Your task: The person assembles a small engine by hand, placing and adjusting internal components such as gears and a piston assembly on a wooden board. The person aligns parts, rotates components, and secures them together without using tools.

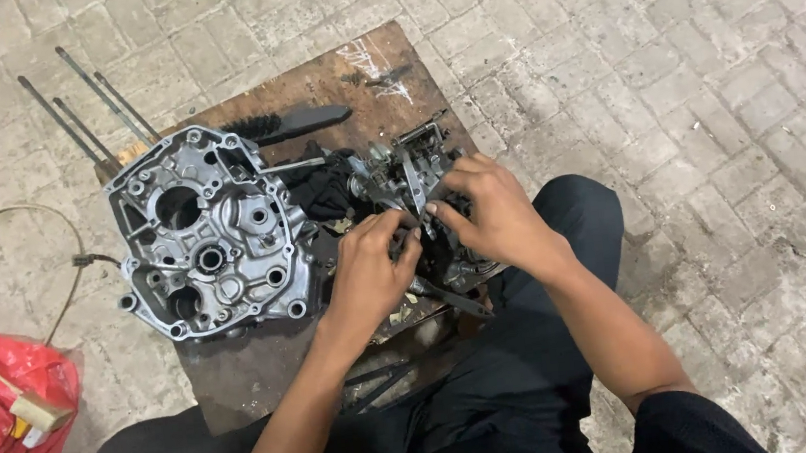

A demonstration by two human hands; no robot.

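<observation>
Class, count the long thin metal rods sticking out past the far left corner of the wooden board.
3. All three rods lie side by side, slanting up-left from behind the silver engine casing. Their lower ends are hidden behind it, so more may be concealed.

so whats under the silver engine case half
The silver engine case half lies on a worn wooden board over brick paving. Long thin rods stick out from behind it. What lies directly beneath the casting is covered.

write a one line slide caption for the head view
Both hands, left hand and right hand, work a greasy gear assembly beside a silver engine crankcase half on a wooden board.
</observation>
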